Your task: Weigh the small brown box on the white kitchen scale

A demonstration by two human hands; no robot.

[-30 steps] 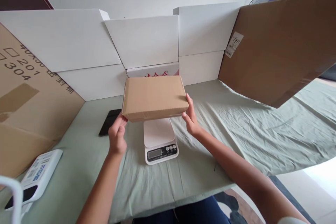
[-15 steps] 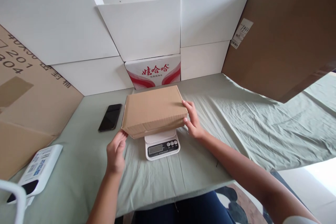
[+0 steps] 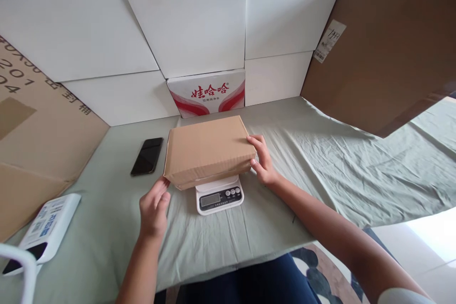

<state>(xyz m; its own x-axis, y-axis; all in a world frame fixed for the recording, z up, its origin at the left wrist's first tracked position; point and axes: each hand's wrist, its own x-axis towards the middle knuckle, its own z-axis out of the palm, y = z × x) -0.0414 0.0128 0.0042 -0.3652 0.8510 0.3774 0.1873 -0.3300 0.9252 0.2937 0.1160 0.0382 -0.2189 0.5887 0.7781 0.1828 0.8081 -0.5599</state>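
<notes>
So from my feed, the cardboard box (image 3: pixel 208 149) is sitting flat on top of the kitchen scale (image 3: pixel 218 194), covering most of the platform so only the scale's front strip with the display and buttons pokes out. The box's long axis runs left to right across my view, with the left end swung a little nearer to me. It's plain brown corrugated card, matte, a shallow rectangular shape, closed up, so I can't tell what's inside.

My right hand (image 3: pixel 262 164) is loosely cupped against the right end of the box, fingertips on the top edge and thumb on the side. My left hand (image 3: pixel 154 206) is open and relaxed, holding nothing, fingertips just at the box's near left corner; can't tell if they actually touch.

The scale is white plastic, smooth, on a wrinkly pale green cloth (image 3: pixel 320 161). A glossy black phone (image 3: pixel 147 156) lies flat to the left of the box. Behind it stands a white carton with red print (image 3: pixel 206 92), between tall white cardboard panels (image 3: pixel 192 28).
</notes>
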